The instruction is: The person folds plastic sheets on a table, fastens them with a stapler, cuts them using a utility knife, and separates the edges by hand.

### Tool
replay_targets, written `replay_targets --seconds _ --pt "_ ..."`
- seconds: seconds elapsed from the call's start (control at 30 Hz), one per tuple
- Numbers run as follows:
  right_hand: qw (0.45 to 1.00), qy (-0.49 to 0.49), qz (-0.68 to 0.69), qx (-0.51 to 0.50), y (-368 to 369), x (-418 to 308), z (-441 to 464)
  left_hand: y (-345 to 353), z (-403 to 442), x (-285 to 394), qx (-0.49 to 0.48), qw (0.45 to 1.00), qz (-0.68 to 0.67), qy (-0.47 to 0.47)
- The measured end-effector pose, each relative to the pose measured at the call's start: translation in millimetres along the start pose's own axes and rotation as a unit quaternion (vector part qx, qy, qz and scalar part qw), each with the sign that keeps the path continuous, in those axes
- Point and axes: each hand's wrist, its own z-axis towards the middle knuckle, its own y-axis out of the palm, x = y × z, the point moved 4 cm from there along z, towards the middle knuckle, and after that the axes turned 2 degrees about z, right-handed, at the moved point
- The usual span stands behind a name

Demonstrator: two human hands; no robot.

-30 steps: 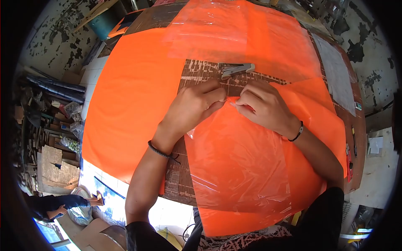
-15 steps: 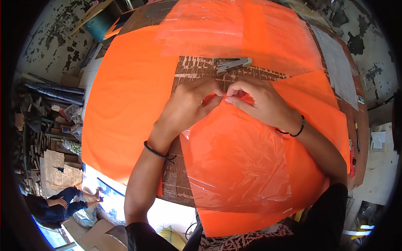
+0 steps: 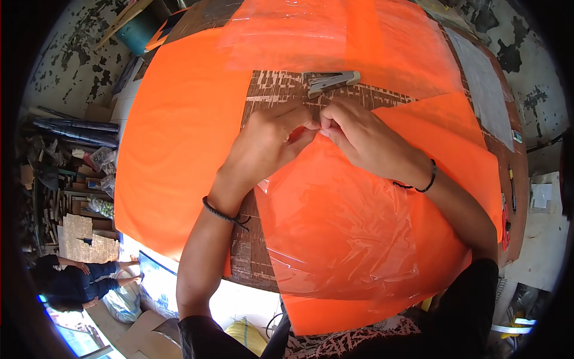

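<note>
My left hand (image 3: 269, 140) and my right hand (image 3: 365, 140) meet fingertip to fingertip, both pinching the top edge of an orange sheet (image 3: 442, 209). Clear plastic film (image 3: 341, 221) lies over this sheet, wrinkled and shiny, below my hands. The sheet hangs over the near table edge toward my lap. Just beyond my fingers a stapler (image 3: 332, 82) rests on the worn brown table (image 3: 263, 87). To the left lies another large orange sheet (image 3: 173, 143).
More orange sheets under clear plastic (image 3: 335, 36) cover the far side. A whitish sheet (image 3: 481, 84) and a pen (image 3: 512, 188) lie at the right. Another person (image 3: 78, 281) sits at the lower left, near shelves of scrap (image 3: 54, 197).
My fingertips have drawn closer together along the sheet's edge. The stapler and table appear higher in view. The other person at the lower left shows more fully and has shifted posture.
</note>
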Motion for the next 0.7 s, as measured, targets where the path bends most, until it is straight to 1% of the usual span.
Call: replay_targets --seconds 0.17,0.23,0.27,0.37,0.43,0.57,0.7 --pt "1.0 -0.008 0.005 0.017 0.0 0.3 -3.1 0.9 0.1 -3.3 0.009 1.0 -0.024 -0.004" --pt "0.997 0.022 0.071 0.009 -4.5 7.3 -3.6 -1.0 1.3 -1.7 0.008 0.999 -0.03 -0.009" --pt "0.997 0.021 0.071 0.01 -5.5 9.3 -2.4 -1.5 1.3 -1.9 0.007 1.0 -0.029 -0.008" --pt "0.998 0.01 0.057 0.021 -7.6 11.1 -2.6 0.8 1.0 -2.1 0.001 1.0 -0.021 0.002" --pt "0.999 0.005 0.041 0.0 -8.0 6.9 -2.2 1.0 0.0 -0.6 0.02 0.999 -0.01 0.027" --pt "0.999 0.014 0.039 -0.008 -7.1 4.6 -0.4 1.2 -1.1 0.5 -0.001 0.999 0.02 0.033" --pt "0.999 0.03 -0.002 -0.014 -1.4 -0.5 -0.5 3.7 -2.3 1.3 -0.009 0.999 0.036 0.029"
